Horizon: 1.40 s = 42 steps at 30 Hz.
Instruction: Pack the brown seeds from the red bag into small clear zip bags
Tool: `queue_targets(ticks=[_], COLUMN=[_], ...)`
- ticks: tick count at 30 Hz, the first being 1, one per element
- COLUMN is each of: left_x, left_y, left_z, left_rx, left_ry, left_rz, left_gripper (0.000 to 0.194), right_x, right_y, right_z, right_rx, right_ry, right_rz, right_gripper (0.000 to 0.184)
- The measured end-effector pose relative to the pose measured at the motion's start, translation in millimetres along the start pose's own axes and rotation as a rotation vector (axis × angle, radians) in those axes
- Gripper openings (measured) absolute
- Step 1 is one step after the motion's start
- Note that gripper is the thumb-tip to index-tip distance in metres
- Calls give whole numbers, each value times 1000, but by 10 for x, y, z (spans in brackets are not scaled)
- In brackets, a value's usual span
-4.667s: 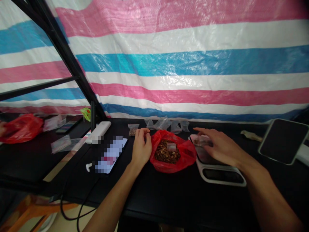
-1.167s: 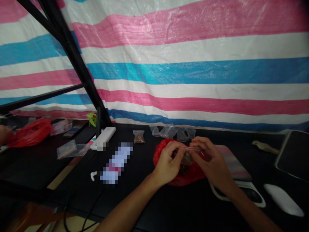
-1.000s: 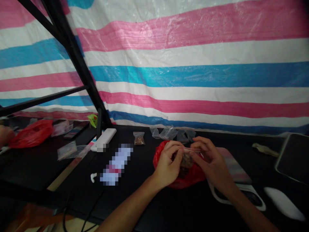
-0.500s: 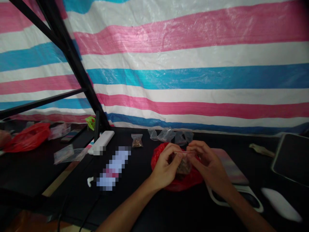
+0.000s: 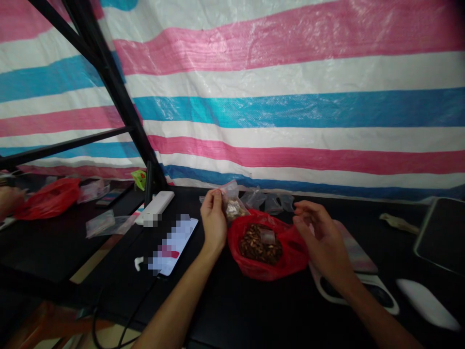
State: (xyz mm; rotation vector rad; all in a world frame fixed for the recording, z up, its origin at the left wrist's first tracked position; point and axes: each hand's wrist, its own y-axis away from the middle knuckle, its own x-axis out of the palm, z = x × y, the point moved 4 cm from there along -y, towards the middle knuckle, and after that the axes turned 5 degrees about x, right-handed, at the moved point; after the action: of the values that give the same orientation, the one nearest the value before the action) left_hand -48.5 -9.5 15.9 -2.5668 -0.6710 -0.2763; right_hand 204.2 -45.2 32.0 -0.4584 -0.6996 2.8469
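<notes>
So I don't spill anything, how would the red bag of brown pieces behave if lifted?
The red bag looks thin and crumpled, so it would probably sag. Its mouth gapes, so the loose brown pieces could spill if tilted.

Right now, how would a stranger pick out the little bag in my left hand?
On the black table, find the open red bag of brown bits. At its far left edge, your left hand pinches a small clear bag. Unlike the clear bags lying to its right, it is visibly filled.
</notes>
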Motion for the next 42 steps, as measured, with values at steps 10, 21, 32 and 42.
queue_targets(ticks=[10, 21, 32, 42], left_x=[-198, -69, 90, 329], left_y=[-181, -129, 165, 496], left_z=[124, 324, -373, -441], left_rx=[394, 528, 912, 932], left_ry=[-1028, -1233, -638, -597], left_rz=[98, 513, 444, 732], left_gripper=[41, 23, 18, 20], right_x=[-13, 22, 92, 177], right_y=[-43, -39, 74, 124], right_z=[-98, -104, 104, 72], right_rx=[-106, -143, -284, -232], right_ry=[177, 273, 261, 296], right_rz=[-29, 59, 205, 289], right_gripper=[17, 22, 25, 18])
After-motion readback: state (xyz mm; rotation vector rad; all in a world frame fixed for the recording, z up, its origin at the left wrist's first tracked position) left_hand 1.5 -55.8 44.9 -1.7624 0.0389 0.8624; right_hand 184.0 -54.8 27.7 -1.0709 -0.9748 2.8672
